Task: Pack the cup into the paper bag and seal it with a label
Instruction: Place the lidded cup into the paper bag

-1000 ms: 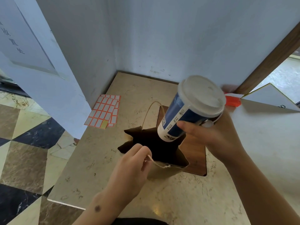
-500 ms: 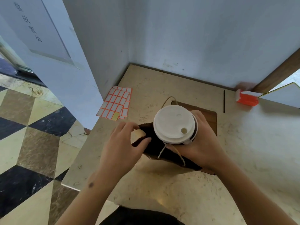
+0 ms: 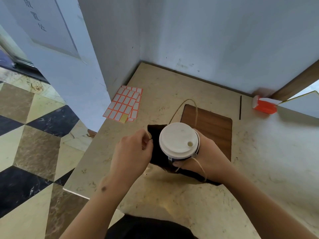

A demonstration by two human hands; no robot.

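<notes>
A paper cup with a white lid (image 3: 178,141) stands upright in the open mouth of the brown paper bag (image 3: 156,135), its blue side barely showing. My right hand (image 3: 205,156) wraps around the cup from the right, partly inside the bag. At the bag's left rim, my left hand (image 3: 133,152) pinches the edge and holds it open. One twine handle (image 3: 185,109) loops behind the cup and another hangs over my right wrist. A sheet of orange-bordered labels (image 3: 125,105) lies flat at the left by the wall.
The bag stands on a marble counter (image 3: 181,200) in a corner of pale blue walls. A wooden inset panel (image 3: 214,123) lies behind the bag. An orange and white object (image 3: 263,106) sits at the back right. The counter's left edge drops to a chequered floor (image 3: 31,152).
The cup was tilted above the bag; it now stands upright in the bag's mouth. My left hand moved from the near twine handle to the bag's left rim.
</notes>
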